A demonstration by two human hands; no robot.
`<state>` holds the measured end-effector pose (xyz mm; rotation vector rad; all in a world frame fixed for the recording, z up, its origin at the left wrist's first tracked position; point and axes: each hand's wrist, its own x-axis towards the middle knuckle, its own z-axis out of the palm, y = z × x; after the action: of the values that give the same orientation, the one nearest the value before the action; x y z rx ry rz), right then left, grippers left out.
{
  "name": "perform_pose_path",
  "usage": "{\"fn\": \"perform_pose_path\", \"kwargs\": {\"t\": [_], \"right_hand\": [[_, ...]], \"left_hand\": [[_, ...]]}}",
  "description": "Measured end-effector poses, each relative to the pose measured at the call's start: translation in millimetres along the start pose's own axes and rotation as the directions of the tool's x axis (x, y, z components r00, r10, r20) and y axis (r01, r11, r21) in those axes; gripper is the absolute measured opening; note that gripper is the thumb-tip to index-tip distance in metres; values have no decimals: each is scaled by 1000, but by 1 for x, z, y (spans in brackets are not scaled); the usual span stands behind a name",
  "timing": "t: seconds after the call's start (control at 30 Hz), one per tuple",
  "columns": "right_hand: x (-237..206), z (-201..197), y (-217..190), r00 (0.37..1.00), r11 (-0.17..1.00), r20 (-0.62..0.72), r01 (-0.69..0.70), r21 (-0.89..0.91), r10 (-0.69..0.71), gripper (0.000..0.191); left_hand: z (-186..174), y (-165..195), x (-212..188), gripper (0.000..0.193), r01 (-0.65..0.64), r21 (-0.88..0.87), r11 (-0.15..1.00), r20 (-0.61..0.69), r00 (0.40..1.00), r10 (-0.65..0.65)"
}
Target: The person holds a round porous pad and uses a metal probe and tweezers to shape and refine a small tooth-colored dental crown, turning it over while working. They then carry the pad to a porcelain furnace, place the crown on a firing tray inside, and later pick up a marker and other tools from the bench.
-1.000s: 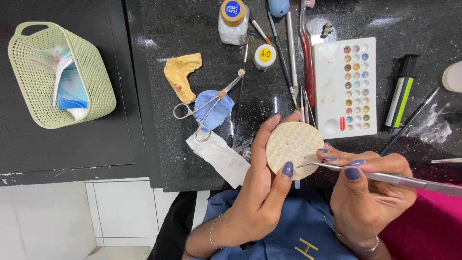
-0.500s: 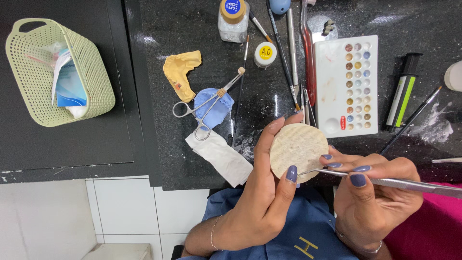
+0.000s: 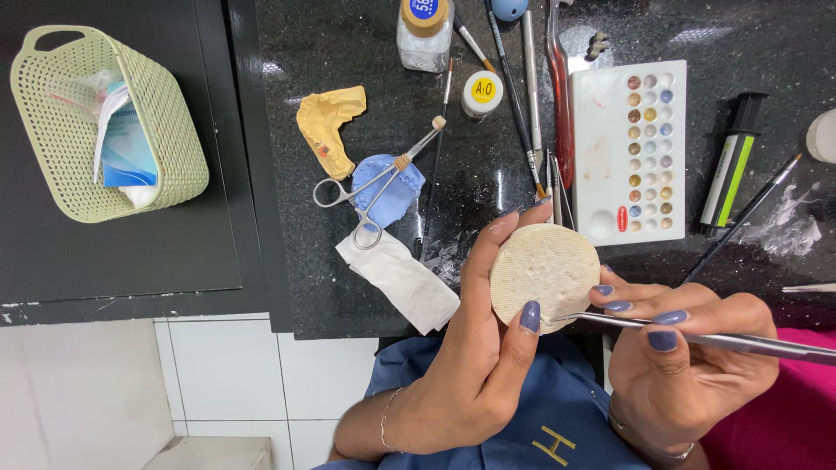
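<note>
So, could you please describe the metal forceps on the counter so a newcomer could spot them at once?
Start at the green basket on the left, then move right along the black counter. Past the yellow dental cast lie the forceps, across a blue cast. They alone have scissor-like finger rings.

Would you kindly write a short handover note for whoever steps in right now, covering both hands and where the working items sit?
Left hand: holds the round cream disc upright by its edge, thumb in front.
Right hand: grips a slim metal instrument, its tip at the disc's lower edge.
On the black counter: white colour palette, brushes, forceps on a blue impression, yellow cast, folded tissue, green basket.
Done: the disc surface looks pitted.
Left: hard to judge; the tip is at the rim.
</note>
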<state>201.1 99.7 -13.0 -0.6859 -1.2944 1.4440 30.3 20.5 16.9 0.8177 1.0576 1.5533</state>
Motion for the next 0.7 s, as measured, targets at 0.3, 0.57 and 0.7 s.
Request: {"fn": "perform_pose_path", "kwargs": {"t": [0.3,0.57,0.7], "right_hand": [[0,-6,-3,999,999,49,18,-34,-17,14],[-5,-13,1,998,998,44,52,-23,-51,13],[-5,-19,2,996,997,60,62,-45,-59,11]], "left_hand": [[0,0,-1,57,-14,31,999,5,1000,14],[1,-1,0,57,-23,11,1000,5,1000,23],[1,-1,-1,57,-32,4,999,3,999,32]]}}
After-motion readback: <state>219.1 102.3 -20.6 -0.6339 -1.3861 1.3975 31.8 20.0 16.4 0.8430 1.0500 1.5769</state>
